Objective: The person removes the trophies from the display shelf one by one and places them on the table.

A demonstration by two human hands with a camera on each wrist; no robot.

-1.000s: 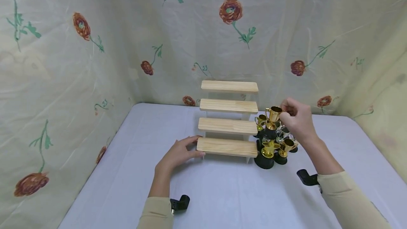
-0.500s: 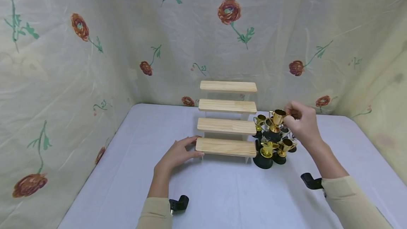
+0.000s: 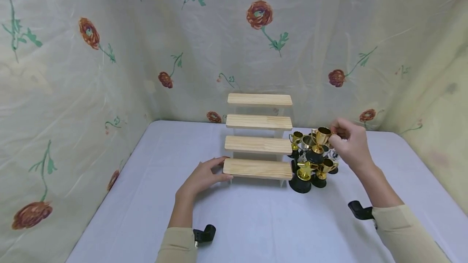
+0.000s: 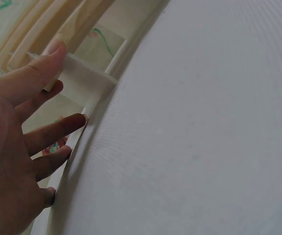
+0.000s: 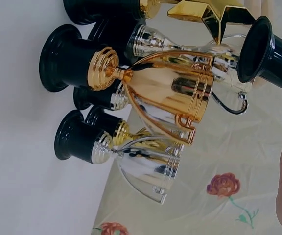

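Note:
A four-tier stand with pale wooden shelves (image 3: 257, 168) stands at the middle of the table. My left hand (image 3: 202, 177) holds the left end of its lowest shelf, thumb at the front and index finger behind. In the left wrist view the thumb lies by the white side support (image 4: 84, 76), other fingers spread. My right hand (image 3: 352, 141) pinches a handle of a gold trophy cup (image 3: 322, 135), raised over the other trophies. Its black base (image 5: 273, 54) shows in the right wrist view. Below stand a gold star trophy (image 3: 304, 170), a gold cup (image 5: 170, 83) and a silver cup (image 5: 148, 161).
The trophies crowd together right beside the stand's right end. A white cloth (image 3: 252, 222) covers the table. Behind and at both sides hangs a flowered curtain (image 3: 204, 31), close to the table's back edge.
My right hand has moved slightly right and down with the gold trophy cup, relative to the stand. The left hand keeps its place on the stand. The head view has shifted a little.

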